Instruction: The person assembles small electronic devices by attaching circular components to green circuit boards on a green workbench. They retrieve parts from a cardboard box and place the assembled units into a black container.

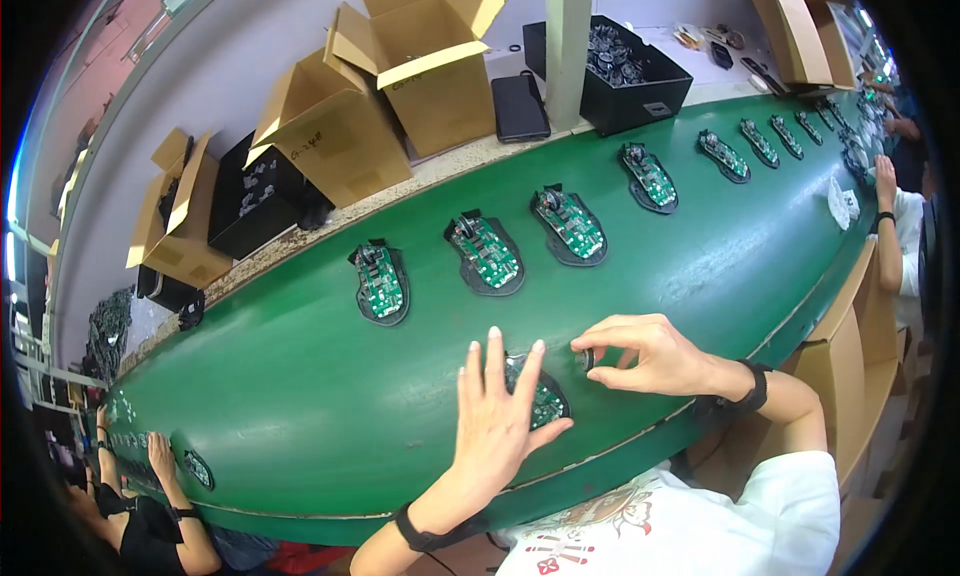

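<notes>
Over an opened computer mouse with a green circuit board [548, 404], my left hand [492, 426] lies with fingers stretched and spread, hiding part of it. The thumb reaches along the mouse's near edge. Just to the right, my right hand [645, 356] pinches a small dark scroll wheel [587, 359] between thumb and fingertips, apart from the mouse. Beyond my hands, more opened mice stand in a row on the green belt, among them a left one [382, 284], a middle one [487, 254] and one farther right [570, 226].
Cardboard boxes [435, 86] and a black bin of dark parts [635, 81] line the far ledge, beside a grey post [567, 56]. Co-workers' hands show at the left [160, 458] and right [885, 183]. A white crumpled piece [842, 204] lies at the right.
</notes>
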`<state>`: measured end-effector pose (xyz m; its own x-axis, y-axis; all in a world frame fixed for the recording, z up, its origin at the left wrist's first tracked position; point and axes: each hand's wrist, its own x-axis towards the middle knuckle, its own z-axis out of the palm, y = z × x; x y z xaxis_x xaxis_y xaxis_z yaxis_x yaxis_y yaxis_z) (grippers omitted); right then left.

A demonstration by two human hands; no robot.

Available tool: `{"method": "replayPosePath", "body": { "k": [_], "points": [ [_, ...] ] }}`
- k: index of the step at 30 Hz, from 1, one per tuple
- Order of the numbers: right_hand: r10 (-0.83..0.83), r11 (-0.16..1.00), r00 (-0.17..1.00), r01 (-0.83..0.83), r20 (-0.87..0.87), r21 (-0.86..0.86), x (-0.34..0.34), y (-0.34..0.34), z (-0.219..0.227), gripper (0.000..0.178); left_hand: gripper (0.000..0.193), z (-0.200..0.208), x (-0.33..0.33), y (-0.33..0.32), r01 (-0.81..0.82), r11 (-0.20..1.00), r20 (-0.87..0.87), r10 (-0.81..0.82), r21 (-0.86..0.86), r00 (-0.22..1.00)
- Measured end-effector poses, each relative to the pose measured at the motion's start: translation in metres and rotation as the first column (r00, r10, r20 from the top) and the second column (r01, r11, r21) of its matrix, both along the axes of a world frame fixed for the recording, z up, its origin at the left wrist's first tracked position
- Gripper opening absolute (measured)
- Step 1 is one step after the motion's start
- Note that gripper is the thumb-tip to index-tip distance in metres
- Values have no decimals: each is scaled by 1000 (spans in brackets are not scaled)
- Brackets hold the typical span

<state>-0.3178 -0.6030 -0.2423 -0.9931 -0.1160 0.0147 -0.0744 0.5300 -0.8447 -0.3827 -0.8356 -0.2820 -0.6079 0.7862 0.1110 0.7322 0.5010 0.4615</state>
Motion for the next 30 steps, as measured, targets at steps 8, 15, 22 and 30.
{"method": "replayPosePath", "body": {
  "k": [8,15,22,30],
  "points": [
    [89,972,994,-100,61,212,-21,-17,-2,31,76,10,7,-41,63,959,-49,-80,-276,996],
    [189,926,935,-68,-300,371,-35,-49,-26,25,70,-11,17,-23,75,985,-147,-99,-158,984],
    [248,832,902,-11,-353,555,-34,-59,-32,26,53,-4,12,-21,76,986,-185,-102,-146,977],
    [311,780,934,-144,-177,609,-26,-55,-15,48,55,-5,10,-20,69,992,-123,-82,-104,989]
  ]
}}
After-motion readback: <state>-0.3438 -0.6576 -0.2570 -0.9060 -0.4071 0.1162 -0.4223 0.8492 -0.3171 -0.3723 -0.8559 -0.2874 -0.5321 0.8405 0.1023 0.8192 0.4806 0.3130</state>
